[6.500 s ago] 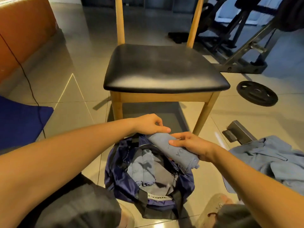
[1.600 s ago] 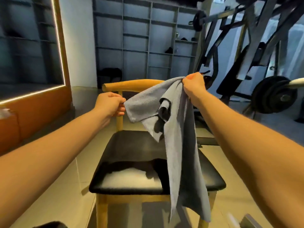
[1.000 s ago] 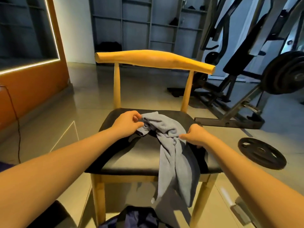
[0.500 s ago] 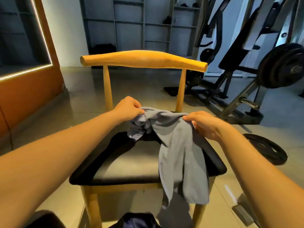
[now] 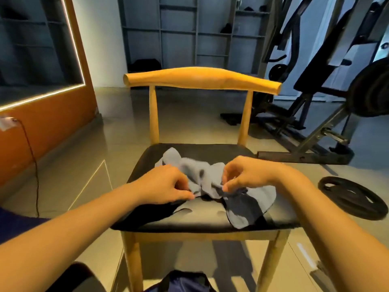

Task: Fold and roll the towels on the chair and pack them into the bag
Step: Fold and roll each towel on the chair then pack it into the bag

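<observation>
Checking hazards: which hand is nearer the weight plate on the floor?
Right. The right hand pinches the towel nearer the weight plate; the left hand holds it farther left.

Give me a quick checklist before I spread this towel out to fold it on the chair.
1. The towel is on the chair seat: ok.
2. The towel lies flat for folding: not ok, it is bunched up.
3. The left hand pinches the towel: ok.
4. The right hand pinches the towel: ok.
5. The bag is open and ready: cannot tell, only a sliver shows at the bottom edge.
</observation>
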